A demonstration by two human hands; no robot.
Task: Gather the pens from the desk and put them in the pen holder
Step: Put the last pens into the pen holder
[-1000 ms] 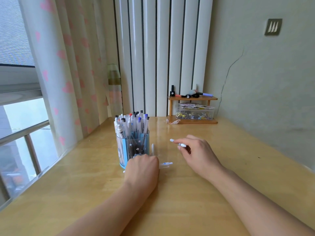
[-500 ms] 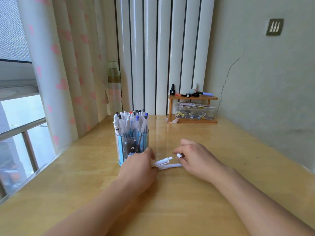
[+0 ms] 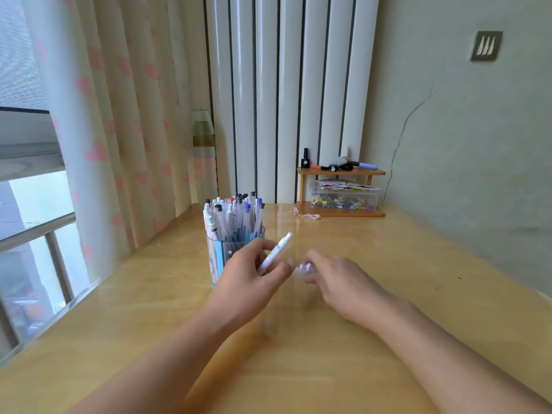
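Note:
A clear blue pen holder (image 3: 222,252) stands on the wooden desk (image 3: 388,264), packed with several pens. My left hand (image 3: 251,282) is just in front and to the right of it and grips a white pen (image 3: 276,251) that tilts up and to the right. My right hand (image 3: 337,282) hovers close beside the left, fingers curled round a blurred white pen end (image 3: 304,268). Motion blur hides how many pens each hand holds.
A small wooden shelf (image 3: 340,173) at the back holds a bottle, markers and a clear box of clips. A scrap of paper (image 3: 307,216) lies in front of it. Curtains and a window are at the left, a wall at the right.
Both hands have lifted off the desk with the white pens that lay between them. The left hand's pen now points up toward the holder.

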